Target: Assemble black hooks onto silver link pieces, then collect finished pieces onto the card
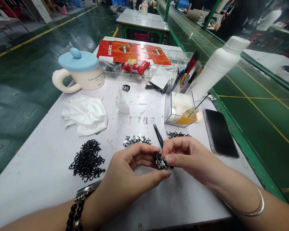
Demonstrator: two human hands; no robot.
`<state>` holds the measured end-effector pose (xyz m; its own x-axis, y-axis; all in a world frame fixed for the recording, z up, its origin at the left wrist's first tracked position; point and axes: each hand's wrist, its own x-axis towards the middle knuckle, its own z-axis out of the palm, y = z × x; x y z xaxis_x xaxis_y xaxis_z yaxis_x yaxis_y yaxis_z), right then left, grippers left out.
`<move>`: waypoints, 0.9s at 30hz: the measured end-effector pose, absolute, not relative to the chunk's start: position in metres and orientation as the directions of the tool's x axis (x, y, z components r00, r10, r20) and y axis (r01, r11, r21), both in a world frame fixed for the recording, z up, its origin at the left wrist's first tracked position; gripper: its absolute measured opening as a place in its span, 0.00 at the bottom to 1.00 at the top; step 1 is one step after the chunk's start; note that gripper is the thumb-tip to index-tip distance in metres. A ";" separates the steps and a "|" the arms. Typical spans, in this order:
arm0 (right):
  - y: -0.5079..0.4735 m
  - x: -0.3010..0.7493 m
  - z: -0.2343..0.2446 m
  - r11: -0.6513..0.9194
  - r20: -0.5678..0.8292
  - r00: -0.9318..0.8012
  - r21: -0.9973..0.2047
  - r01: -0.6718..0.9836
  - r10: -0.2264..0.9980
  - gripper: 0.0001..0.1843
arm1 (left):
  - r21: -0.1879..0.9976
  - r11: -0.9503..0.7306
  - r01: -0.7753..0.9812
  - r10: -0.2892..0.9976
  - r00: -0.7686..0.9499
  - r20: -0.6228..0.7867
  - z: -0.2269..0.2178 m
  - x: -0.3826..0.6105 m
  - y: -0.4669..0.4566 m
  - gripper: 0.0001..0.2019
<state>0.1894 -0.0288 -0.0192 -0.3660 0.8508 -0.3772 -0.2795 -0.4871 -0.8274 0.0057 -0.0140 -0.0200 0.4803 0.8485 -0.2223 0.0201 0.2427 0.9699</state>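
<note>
Between my two hands, over the front of the white table, is a small black-and-silver part (161, 161). My left hand (132, 173) pinches it by its edge between thumb and fingers. My right hand (183, 152) is closed at its right side, thumb and fingertips against it; whether a smaller piece sits in that pinch is hidden. Behind the hands lie black tweezers (158, 134), a pile of small silver pieces (137, 140) and some black hook-shaped pieces (177, 134). A larger heap of black hook-shaped pieces (88, 160) lies left of my left hand.
Around the work stand a lidded mug (91, 78), a white cloth (86, 114), a small squeeze bottle (123, 104), a clear box (170, 109) with tools and a glue bottle, a tall white bottle (219, 67) and a phone (220, 133). A red snack packet (137, 66) lies farther back.
</note>
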 end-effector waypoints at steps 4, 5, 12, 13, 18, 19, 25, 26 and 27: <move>-0.028 0.189 -0.021 -0.513 -0.383 -0.393 -0.799 -0.314 0.836 0.04 | 0.962 0.271 -0.023 0.838 0.496 -0.225 -0.020 0.007 -0.013 0.14; -0.028 0.189 -0.022 -0.518 -0.385 -0.398 -0.795 -0.316 0.833 0.04 | 0.961 0.274 -0.028 0.838 0.497 -0.225 -0.020 0.008 -0.013 0.14; -0.028 0.189 -0.021 -0.507 -0.376 -0.396 -0.804 -0.310 0.838 0.03 | 0.962 0.273 -0.026 0.841 0.491 -0.226 -0.020 0.007 -0.014 0.15; -0.028 0.189 -0.020 -0.501 -0.373 -0.391 -0.810 -0.305 0.842 0.04 | 0.962 0.270 -0.026 0.844 0.487 -0.224 -0.020 0.007 -0.015 0.15; -0.027 0.189 -0.018 -0.492 -0.368 -0.390 -0.822 -0.288 0.844 0.04 | 0.971 0.240 -0.010 0.853 0.479 -0.206 -0.021 0.006 -0.016 0.16; -0.027 0.189 -0.018 -0.494 -0.369 -0.393 -0.819 -0.291 0.842 0.04 | 0.973 0.231 -0.007 0.855 0.479 -0.200 -0.022 0.006 -0.016 0.15; -0.027 0.189 -0.019 -0.490 -0.369 -0.381 -0.820 -0.297 0.848 0.04 | 0.978 0.210 -0.014 0.860 0.479 -0.178 -0.022 0.007 -0.014 0.15; -0.027 0.189 -0.020 -0.488 -0.367 -0.380 -0.821 -0.297 0.849 0.04 | 0.977 0.213 -0.016 0.859 0.480 -0.179 -0.022 0.007 -0.014 0.15; -0.028 0.189 -0.020 -0.487 -0.368 -0.378 -0.821 -0.297 0.850 0.04 | 0.976 0.216 -0.020 0.857 0.482 -0.180 -0.022 0.008 -0.014 0.14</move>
<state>0.1887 -0.0277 -0.0200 -0.3780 0.8496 -0.3678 -0.2965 -0.4874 -0.8213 0.0077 -0.0139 -0.0220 0.4821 0.8574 -0.1801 -0.0198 0.2162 0.9761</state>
